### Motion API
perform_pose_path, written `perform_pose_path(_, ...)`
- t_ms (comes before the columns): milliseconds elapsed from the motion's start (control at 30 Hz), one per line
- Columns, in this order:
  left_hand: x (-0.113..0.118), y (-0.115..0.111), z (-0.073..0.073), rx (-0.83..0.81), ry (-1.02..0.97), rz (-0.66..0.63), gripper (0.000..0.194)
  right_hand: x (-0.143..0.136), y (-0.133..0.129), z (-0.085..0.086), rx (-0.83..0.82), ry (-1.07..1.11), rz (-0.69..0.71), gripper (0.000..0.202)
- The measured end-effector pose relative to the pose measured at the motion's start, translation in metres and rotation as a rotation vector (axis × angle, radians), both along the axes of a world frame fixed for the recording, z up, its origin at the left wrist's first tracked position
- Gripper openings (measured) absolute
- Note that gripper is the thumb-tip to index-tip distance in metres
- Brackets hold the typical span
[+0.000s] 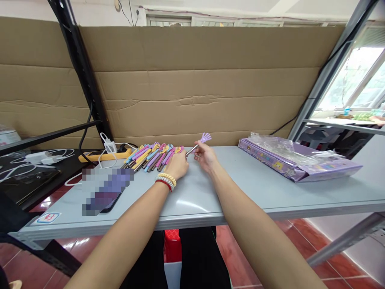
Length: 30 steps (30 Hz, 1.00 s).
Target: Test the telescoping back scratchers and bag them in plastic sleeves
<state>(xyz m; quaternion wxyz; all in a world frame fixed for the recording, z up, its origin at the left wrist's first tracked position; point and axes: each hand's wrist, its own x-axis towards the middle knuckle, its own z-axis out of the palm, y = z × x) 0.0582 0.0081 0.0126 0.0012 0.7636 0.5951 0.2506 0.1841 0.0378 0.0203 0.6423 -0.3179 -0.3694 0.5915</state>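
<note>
A back scratcher (192, 150) with a metal rod and a purple hand-shaped head (205, 137) is held slantwise above the table's middle. My left hand (177, 165) is closed around its lower end, which the fingers hide. Just below the purple head, my right hand (205, 155) pinches the rod between thumb and fingers. Close to my left hand, on its left side, lies a pile of similar back scratchers (152, 156) with yellow, blue, pink and purple handles and claw-shaped heads.
On the grey table (240, 188), a purple printed box (270, 160) with clear plastic wrap (288, 150) lies at the right. A phone (112, 202), partly blurred out, rests at the left. Behind it are a yellow power strip (122, 155) and white charger (110, 146). Cardboard (195, 84) lines the back.
</note>
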Motion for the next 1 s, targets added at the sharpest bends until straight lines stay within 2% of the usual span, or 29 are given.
perform_pose_path(67, -0.009, -0.001, 0.003, 0.014, 0.049, 0.011, 0.026, 0.006, 0.000, 0.005, -0.038, 0.027, -0.130, 0.030)
perform_pose_path(133, -0.015, -0.002, 0.007, 0.068, 0.069, 0.028, 0.027, 0.011, 0.000, 0.008, -0.110, 0.032, -0.203, 0.034)
perform_pose_path(233, -0.021, -0.004, 0.010, 0.170, 0.094, 0.041, 0.033, 0.017, -0.002, 0.009, -0.166, 0.007, -0.231, 0.035)
perform_pose_path(400, -0.033, -0.001, 0.014, 0.227, 0.146, 0.006, 0.033, 0.018, 0.008, -0.001, -0.054, -0.231, -0.246, 0.020)
perform_pose_path(467, -0.039, 0.001, 0.016, 0.214, 0.148, 0.043, 0.032, 0.023, 0.018, -0.004, -0.019, -0.276, -0.240, 0.016)
perform_pose_path(533, -0.046, 0.003, 0.019, 0.192, 0.151, 0.102, 0.030, 0.038, 0.029, -0.005, -0.006, -0.269, -0.329, 0.016)
perform_pose_path(633, -0.058, 0.006, 0.023, 0.216, 0.134, 0.175, 0.032, 0.078, 0.040, -0.005, -0.045, -0.235, -0.547, 0.018)
perform_pose_path(800, -0.083, 0.010, 0.024, 0.273, 0.049, 0.255, 0.032, 0.151, 0.029, -0.010, -0.134, -0.146, -0.822, 0.018)
perform_pose_path(900, -0.098, 0.011, 0.025, 0.236, 0.026, 0.280, 0.031, 0.172, 0.021, -0.013, -0.173, -0.091, -0.926, 0.020)
perform_pose_path(1000, -0.106, 0.010, 0.027, 0.204, 0.020, 0.277, 0.032, 0.178, 0.022, -0.015, -0.171, -0.024, -0.978, 0.021)
